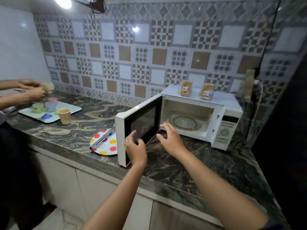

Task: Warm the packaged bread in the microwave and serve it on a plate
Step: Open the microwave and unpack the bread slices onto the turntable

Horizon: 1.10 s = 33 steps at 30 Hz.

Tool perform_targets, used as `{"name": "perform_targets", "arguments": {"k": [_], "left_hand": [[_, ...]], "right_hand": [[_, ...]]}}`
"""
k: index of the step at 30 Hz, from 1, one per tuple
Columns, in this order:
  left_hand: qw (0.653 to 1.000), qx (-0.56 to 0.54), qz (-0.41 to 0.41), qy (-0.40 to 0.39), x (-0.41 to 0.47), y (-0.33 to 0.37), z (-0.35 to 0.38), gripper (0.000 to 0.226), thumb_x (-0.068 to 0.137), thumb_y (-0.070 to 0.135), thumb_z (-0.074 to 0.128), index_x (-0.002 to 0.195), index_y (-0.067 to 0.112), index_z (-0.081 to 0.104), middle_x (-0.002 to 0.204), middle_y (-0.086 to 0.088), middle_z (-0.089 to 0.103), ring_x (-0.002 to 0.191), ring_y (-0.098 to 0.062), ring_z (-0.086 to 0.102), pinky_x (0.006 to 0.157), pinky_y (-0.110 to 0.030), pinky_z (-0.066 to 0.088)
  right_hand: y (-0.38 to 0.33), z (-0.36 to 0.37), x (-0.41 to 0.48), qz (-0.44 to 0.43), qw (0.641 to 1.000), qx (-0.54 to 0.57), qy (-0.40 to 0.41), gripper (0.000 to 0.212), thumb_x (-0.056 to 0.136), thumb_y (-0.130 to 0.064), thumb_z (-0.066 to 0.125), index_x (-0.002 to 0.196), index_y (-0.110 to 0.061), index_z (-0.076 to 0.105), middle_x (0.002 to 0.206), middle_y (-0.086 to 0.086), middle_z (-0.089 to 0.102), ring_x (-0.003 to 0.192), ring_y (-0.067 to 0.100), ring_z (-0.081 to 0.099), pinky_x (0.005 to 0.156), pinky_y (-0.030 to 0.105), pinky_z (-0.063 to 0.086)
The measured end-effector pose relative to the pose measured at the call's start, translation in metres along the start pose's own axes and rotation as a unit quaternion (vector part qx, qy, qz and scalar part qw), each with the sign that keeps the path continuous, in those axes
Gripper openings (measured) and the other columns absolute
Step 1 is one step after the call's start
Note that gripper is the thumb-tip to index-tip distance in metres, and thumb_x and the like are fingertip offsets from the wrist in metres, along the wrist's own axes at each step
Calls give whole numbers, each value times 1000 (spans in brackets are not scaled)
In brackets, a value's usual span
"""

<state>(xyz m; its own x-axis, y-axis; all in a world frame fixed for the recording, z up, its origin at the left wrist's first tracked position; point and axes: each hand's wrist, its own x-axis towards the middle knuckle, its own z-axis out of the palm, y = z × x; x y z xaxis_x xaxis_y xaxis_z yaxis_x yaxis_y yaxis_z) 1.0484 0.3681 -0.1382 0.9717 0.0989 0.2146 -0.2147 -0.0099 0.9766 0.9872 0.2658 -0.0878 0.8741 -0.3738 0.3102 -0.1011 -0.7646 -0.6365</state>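
A white microwave (227, 123) stands on the marbled counter with its door (139, 127) swung wide open to the left. Inside lies an empty glass turntable (184, 122). Two clear packs of bread stand on top of the oven, one on the left (185, 88) and one on the right (206, 91). A white plate with coloured dots (106, 146) rests left of the door, with metal tongs (100, 141) lying across it. My left hand (135, 149) hovers open by the door's inner face. My right hand (170, 138) is open in front of the cavity, holding nothing.
At the far left another person's hands (31, 90) handle a small cup over a white tray (69, 109) of pastel cups. A paper cup (64, 115) stands beside the tray. A cable and wall socket (249, 85) sit right of the microwave. The counter edge (116, 176) runs diagonally below.
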Motion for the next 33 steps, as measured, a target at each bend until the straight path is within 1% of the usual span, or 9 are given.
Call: {"name": "perform_targets", "arguments": {"k": [2,7,14,18,21,25,27,29,33], "left_hand": [[999,-1,1,-46,-8,12,20,40,84,-2,49,123,6,55,125,-11,55,119,-24,51,107,-36,38],[987,21,8,-158,2,49,84,42,88,7,52,130,6,49,130,-10,52,121,-21,49,103,-31,37],[969,23,71,-236,61,86,185,42,89,9,50,131,4,49,132,-10,53,121,-22,50,102,-33,39],[953,37,121,-276,111,100,247,46,89,9,54,133,2,43,134,-14,48,125,-26,44,100,-29,34],[938,86,145,-303,153,101,292,57,87,17,59,137,2,37,140,-15,43,130,-29,39,106,-37,31],[931,130,113,-322,194,90,331,82,86,32,62,147,4,15,153,-16,25,141,-31,24,114,-43,24],[929,138,93,-329,208,83,343,94,84,39,64,149,6,5,155,-17,17,143,-32,18,115,-43,20],[925,146,71,-343,219,75,354,104,80,45,68,149,8,-1,156,-16,15,143,-33,18,116,-45,20],[911,171,37,-373,235,65,373,115,71,55,71,149,14,-3,156,-14,18,142,-34,23,115,-47,25]], "right_hand": [[16,-21,-5,25,1000,-13,9,39,94,-21,51,130,-9,47,141,6,41,133,19,36,105,25,28],[56,-79,6,75,996,-47,26,38,95,-26,48,131,-14,46,141,1,39,130,18,38,101,26,32],[106,-142,72,99,987,-76,99,38,94,-25,50,130,-13,47,136,3,44,125,18,43,95,23,33],[130,-163,127,122,981,-61,139,36,94,-23,50,129,-13,46,137,3,43,125,19,42,94,23,33],[150,-171,170,147,975,-59,155,36,93,-25,50,127,-13,45,134,6,44,122,22,46,98,29,37],[172,-171,222,199,966,-35,158,48,89,-31,56,130,-12,40,132,10,46,121,27,46,95,33,39],[185,-166,242,224,961,-9,162,52,85,-37,61,128,-15,41,129,10,50,116,27,51,97,37,44],[196,-161,258,239,955,1,175,61,81,-45,64,129,-17,40,129,9,51,115,26,53,97,43,46],[208,-163,285,275,943,32,184,88,78,-54,65,143,-15,21,142,11,41,128,30,43,103,40,39]]}}
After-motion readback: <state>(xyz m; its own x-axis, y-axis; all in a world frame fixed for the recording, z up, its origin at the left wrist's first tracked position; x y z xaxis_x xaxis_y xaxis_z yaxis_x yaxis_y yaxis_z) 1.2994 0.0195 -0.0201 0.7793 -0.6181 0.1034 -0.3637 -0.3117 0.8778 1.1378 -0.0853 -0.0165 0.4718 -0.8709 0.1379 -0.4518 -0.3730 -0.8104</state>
